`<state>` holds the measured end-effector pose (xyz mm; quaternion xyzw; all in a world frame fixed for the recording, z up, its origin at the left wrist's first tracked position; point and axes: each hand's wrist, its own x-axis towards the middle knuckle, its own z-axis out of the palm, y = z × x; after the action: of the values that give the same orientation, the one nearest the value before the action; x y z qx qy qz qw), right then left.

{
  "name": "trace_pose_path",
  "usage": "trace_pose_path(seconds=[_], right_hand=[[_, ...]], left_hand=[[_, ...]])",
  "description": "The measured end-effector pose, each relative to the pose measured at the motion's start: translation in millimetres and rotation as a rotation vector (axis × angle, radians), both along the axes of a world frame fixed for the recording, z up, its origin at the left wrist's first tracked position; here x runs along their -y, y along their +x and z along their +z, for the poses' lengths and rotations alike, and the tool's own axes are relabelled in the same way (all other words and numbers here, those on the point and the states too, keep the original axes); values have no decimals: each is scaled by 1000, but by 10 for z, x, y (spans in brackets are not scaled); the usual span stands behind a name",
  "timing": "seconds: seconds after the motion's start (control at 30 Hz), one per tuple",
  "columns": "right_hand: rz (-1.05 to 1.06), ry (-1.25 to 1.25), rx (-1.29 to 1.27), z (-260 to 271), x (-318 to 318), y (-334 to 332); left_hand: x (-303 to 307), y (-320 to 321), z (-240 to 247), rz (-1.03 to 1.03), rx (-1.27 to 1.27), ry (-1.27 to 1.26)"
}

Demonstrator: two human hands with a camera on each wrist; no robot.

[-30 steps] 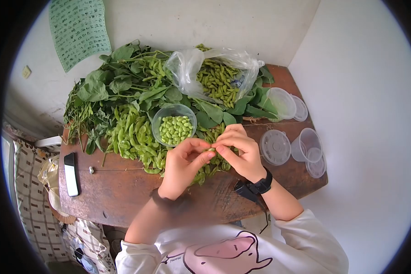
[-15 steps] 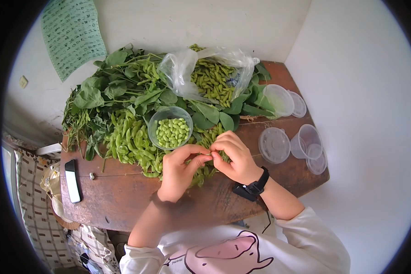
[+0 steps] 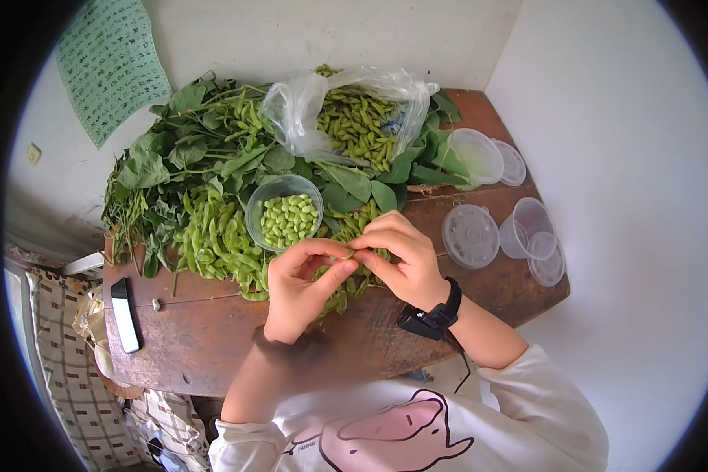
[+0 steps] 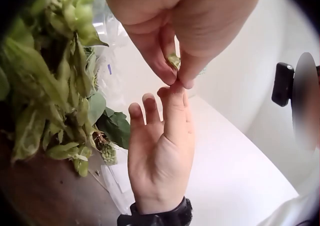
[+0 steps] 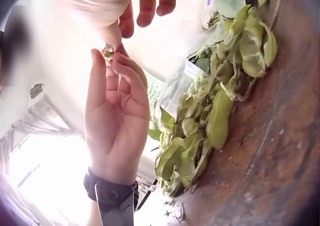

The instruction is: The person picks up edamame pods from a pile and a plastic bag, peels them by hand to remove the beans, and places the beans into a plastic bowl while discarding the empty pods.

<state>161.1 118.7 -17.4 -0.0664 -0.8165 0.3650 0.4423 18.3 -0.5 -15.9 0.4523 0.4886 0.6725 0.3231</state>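
Note:
A small green pod is pinched between thumb and fingertips of the left hand; in the right wrist view the pod shows at the fingertips of both hands. The right hand meets the left at that pod, its thumb and index finger pinching there. Just beyond the left hand stands a clear round tub holding shelled green beans. Green pods lie heaped to the left of the tub, and more pods lie under and behind the hands.
Leafy stalks cover the back left of the wooden table. Behind the tub is a plastic bag of pods. Clear lids and an empty cup stand right; a phone lies left.
The head view has shifted, so the table's things appear slightly higher and most farther left. Both hands remain together at the fingertips, with the pod more visible between them than half a second ago.

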Motion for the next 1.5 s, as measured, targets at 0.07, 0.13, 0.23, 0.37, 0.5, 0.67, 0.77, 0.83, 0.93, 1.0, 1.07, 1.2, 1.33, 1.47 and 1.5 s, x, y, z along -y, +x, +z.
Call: trace_pose_path(seconds=[0.07, 0.13, 0.23, 0.37, 0.5, 0.67, 0.77, 0.83, 0.93, 1.0, 1.07, 1.2, 1.33, 1.47, 1.5], right_hand=[[-38, 31, -25, 14, 7, -3], [-73, 62, -47, 26, 14, -6], [-73, 81, -34, 42, -7, 8], [-35, 124, -41, 54, -39, 10], [14, 35, -8, 60, -47, 13], [42, -108, 1, -3, -11, 10], [43, -188, 7, -44, 10, -4], [33, -221, 15, -54, 31, -7], [43, -301, 7, -43, 66, -5], [72, -376, 19, -13, 86, 0], [95, -389, 45, -68, 58, 12], [206, -502, -4, -53, 47, 2], [125, -437, 32, -30, 94, 19], [87, -398, -4, -69, 123, -4], [92, -423, -24, -75, 134, -11]], left_hand=[[10, 4, 5, -30, 128, -42], [12, -4, 3, -32, 155, -53], [8, -39, 1, -50, 143, -75], [4, -41, 64, -37, 128, -137], [2, -64, 77, -71, 114, -188], [-7, -46, 85, -69, 150, -180], [-11, -55, 54, -69, 153, -173], [-25, -38, 28, -58, 142, -164], [-24, -38, 35, -54, 128, -164], [-14, -47, 39, -62, 126, -174], [-2, -53, 35, -76, 121, -195], [-6, -38, 155, -125, 203, -238], [-16, -26, 155, -125, 257, -232], [-22, -22, 110, -100, 234, -207], [-22, -18, 107, -99, 233, -207]])
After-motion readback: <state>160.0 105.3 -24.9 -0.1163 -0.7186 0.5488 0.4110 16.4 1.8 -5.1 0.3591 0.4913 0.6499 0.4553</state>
